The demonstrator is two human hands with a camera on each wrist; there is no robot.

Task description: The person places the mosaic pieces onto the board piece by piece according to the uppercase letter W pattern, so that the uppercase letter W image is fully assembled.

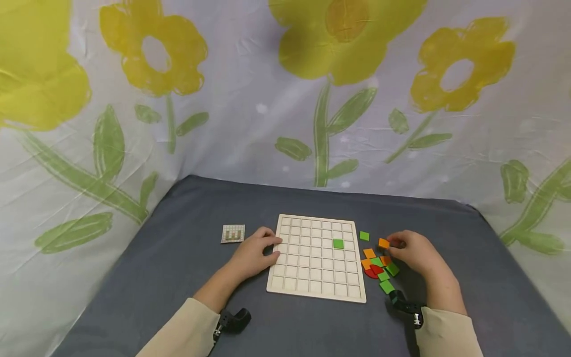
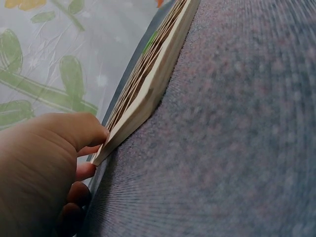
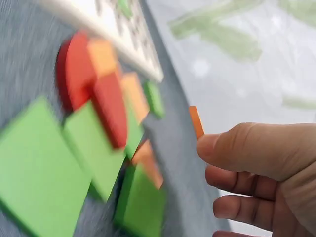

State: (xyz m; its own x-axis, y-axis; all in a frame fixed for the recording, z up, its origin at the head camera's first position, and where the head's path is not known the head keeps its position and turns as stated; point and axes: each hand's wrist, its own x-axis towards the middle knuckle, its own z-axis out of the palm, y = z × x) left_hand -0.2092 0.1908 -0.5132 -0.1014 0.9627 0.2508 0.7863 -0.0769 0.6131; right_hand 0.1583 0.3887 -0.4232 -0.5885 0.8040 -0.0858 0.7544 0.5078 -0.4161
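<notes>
A pale wooden grid board (image 1: 303,267) lies on the dark cloth, with a green square tile (image 1: 338,244) in one of its cells on the right. At the board's left edge rests my left hand (image 1: 252,255), its thumb and fingertips touching the rim, as the left wrist view also shows. My right hand (image 1: 415,250) pinches an orange square tile (image 1: 383,243) between thumb and fingers. That orange tile (image 3: 196,121) sticks out past the thumb tip in the right wrist view. Below and left of this hand lies a loose pile of green tiles (image 1: 386,286), orange tiles and red rounded pieces (image 1: 371,272).
A small pattern card (image 1: 233,233) with a printed grid lies left of the board. One green tile (image 1: 364,236) sits apart near the board's upper right edge. Behind the dark tabletop (image 1: 250,198) hangs a white curtain (image 1: 241,124) with yellow flowers.
</notes>
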